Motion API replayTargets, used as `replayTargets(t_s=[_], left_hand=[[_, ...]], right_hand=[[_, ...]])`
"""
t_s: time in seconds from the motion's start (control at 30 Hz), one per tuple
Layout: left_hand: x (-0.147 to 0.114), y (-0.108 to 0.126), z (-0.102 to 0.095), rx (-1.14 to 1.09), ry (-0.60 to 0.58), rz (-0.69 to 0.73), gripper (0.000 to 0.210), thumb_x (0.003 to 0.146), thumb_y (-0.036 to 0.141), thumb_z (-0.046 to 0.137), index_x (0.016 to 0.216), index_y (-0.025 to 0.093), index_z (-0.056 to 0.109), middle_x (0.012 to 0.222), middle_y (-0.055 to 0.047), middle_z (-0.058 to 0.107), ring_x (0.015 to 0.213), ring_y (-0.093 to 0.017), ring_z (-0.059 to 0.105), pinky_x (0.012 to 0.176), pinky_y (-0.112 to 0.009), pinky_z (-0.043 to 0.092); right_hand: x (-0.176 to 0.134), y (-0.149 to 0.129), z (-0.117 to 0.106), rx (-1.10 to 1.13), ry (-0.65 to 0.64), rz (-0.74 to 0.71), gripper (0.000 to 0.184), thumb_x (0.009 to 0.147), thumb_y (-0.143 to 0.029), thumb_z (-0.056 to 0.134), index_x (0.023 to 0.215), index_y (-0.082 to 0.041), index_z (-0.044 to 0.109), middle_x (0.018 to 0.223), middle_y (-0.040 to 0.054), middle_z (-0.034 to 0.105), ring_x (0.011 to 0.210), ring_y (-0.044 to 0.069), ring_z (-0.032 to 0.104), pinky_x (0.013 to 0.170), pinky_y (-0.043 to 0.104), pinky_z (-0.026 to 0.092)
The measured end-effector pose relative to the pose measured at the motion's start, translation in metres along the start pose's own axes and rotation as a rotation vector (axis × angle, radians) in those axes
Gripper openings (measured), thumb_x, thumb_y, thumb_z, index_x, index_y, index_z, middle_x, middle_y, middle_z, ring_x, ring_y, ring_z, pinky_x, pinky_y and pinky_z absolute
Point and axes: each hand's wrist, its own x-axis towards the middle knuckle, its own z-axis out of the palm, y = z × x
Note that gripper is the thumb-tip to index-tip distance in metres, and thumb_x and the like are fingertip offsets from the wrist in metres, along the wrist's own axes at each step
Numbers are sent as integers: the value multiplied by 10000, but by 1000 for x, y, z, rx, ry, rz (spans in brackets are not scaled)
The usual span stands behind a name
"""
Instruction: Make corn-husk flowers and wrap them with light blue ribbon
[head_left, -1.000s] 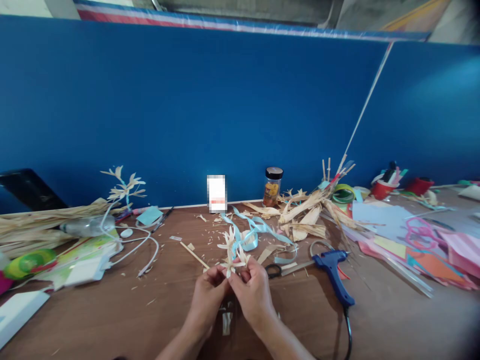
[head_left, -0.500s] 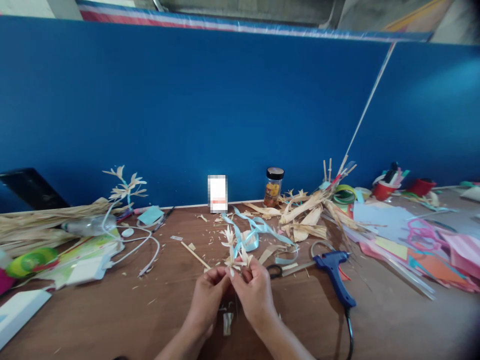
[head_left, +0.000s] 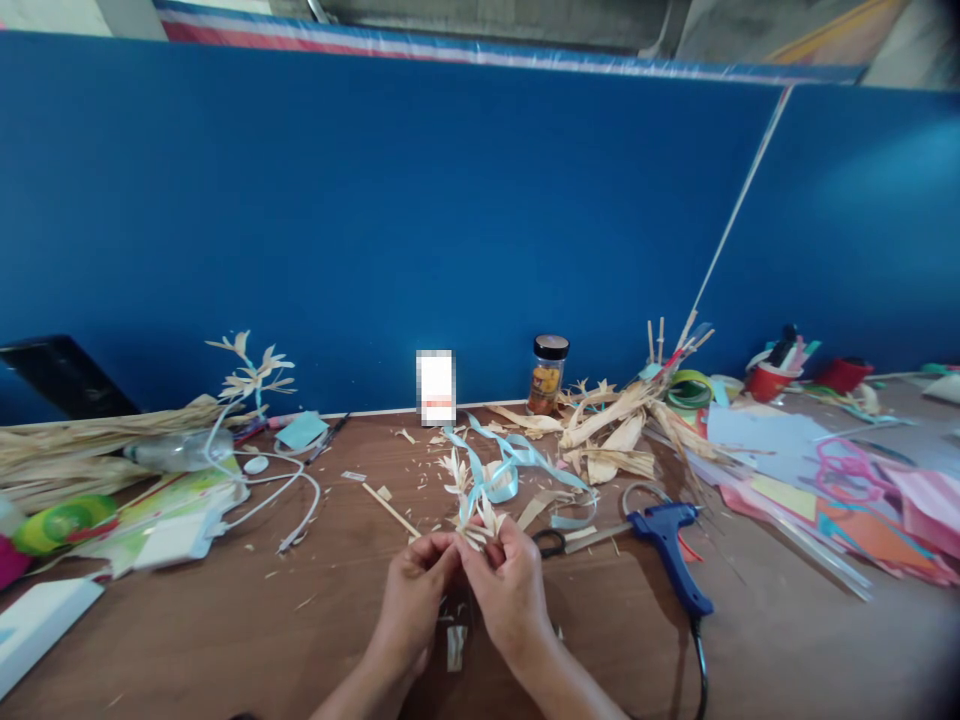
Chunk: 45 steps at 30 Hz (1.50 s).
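Both hands are closed at the middle front of the table around a pale dried-husk flower, its pointed petals rising above the fingers. My left hand pinches at the flower's lower left side, thumb and forefinger together. From the right, my right hand presses thumb and fingers against its base. The flower's stem is mostly hidden by the fingers. Another husk bloom stands just behind, seemingly on the same spray. Light blue ribbon curls on the table right behind the hands.
A blue glue gun lies to the right, beside black-handled scissors. Behind are a black-lidded jar and dried husks. Leftward sit a finished-looking husk spray, a white cable and a clear bottle. Pink scissors rest on papers.
The thumbs and fingers have shifted slightly at the flower's base, and its petals have turned a little. The other things stay where they were.
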Motion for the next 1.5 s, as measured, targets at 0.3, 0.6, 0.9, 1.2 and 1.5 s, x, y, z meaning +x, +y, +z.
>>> replayTargets(t_s=[0.3, 0.6, 0.9, 1.2, 1.5], left_hand=[[-1, 0, 0, 9, 39, -33, 183, 584, 275, 716, 683, 134, 657, 586, -16, 654, 532, -126, 570, 566, -232, 438], [0, 10, 3, -98, 72, -118, 198, 625, 290, 695, 739, 148, 617, 662, 8, 612, 516, -76, 526, 547, -199, 429], [-3, 12, 8, -31, -64, -176, 197, 650, 321, 675, 695, 138, 617, 596, 24, 545, 477, -49, 454, 499, -170, 384], [-7, 14, 11, -4, -39, -213, 239, 609, 351, 698, 697, 144, 618, 568, 23, 541, 472, -59, 468, 470, -168, 387], [-4, 14, 7, -12, -14, -217, 203, 603, 302, 712, 724, 158, 636, 634, 15, 573, 498, -56, 483, 506, -172, 411]], right_hand=[[1, -10, -2, 114, -31, 75, 150, 741, -297, 567, 774, -151, 558, 651, 7, 577, 580, 128, 529, 560, 220, 448], [6, 2, -4, 129, -39, 135, 237, 777, -353, 513, 893, -151, 556, 550, -67, 387, 473, 75, 346, 452, 174, 335], [10, 4, -4, 271, -51, 185, 219, 770, -338, 516, 812, -136, 589, 666, 0, 558, 617, 130, 503, 591, 220, 418], [13, 0, -6, 384, -67, 262, 234, 717, -368, 582, 698, -141, 532, 595, -31, 486, 520, 89, 410, 497, 193, 359], [13, 3, -9, 385, -50, 262, 222, 726, -352, 574, 710, -131, 553, 608, -23, 503, 540, 93, 424, 525, 195, 364]])
